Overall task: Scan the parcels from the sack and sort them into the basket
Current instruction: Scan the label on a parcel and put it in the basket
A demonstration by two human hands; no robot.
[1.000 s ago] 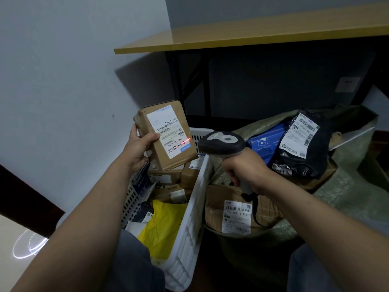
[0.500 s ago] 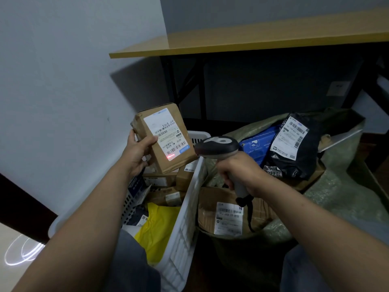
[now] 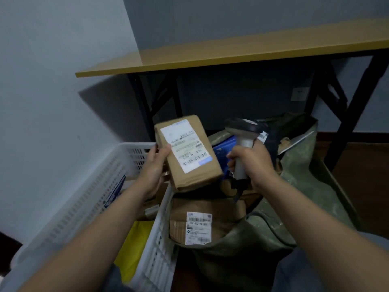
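Brown cardboard parcel (image 3: 190,178): we find it grasped along its edge by the left hand (image 3: 152,168), held over the white basket's (image 3: 90,186) right wall. The red scan mark we noted on its label half a second ago is gone. The right hand (image 3: 253,163) clasps the scanner (image 3: 242,131) right of the basket, above the green sack (image 3: 294,207), now upright and turned off the label.

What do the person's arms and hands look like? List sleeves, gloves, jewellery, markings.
The left hand and right hand are bare: no gloves, rings or watch show. Both arms are uncovered as far as the frame reaches, with no sleeve edge in view. No markings or straps are visible on them.
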